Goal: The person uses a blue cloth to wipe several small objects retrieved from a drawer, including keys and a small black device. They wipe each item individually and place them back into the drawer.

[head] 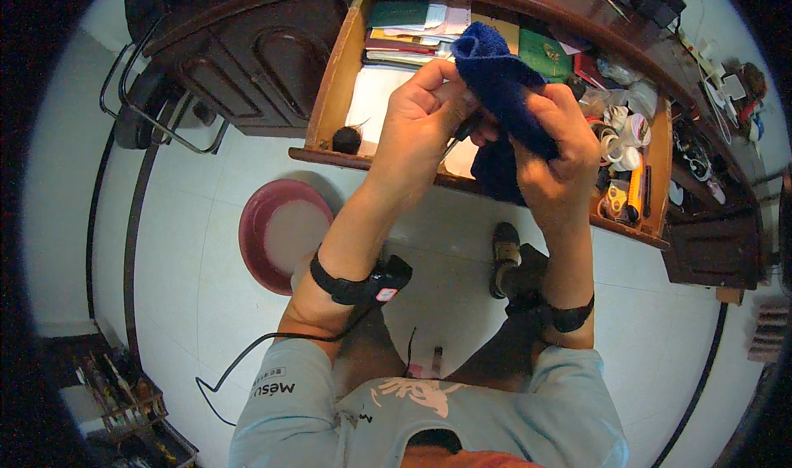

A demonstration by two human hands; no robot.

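Note:
A navy-blue terry cloth [504, 91] hangs folded between my two hands, above an open wooden drawer [328, 78]. My right hand [557, 134] grips the cloth from the right, and part of it droops below the fingers. At the cloth's left edge is my left hand [433, 106], its curled fingers touching the fabric. A slim tool with a black grip and thin shaft [463, 133] shows under the left palm; its upper end is hidden by fingers and cloth, so its kind is unclear.
Inside the drawer lie booklets [399, 14], papers, tape rolls [611, 147], yellow-handled scissors [614, 199], a yellow utility knife [635, 186] and a round black item [346, 139]. A pink basin [253, 239] of cloudy water stands on the floor. A metal-framed chair [148, 109] is at left.

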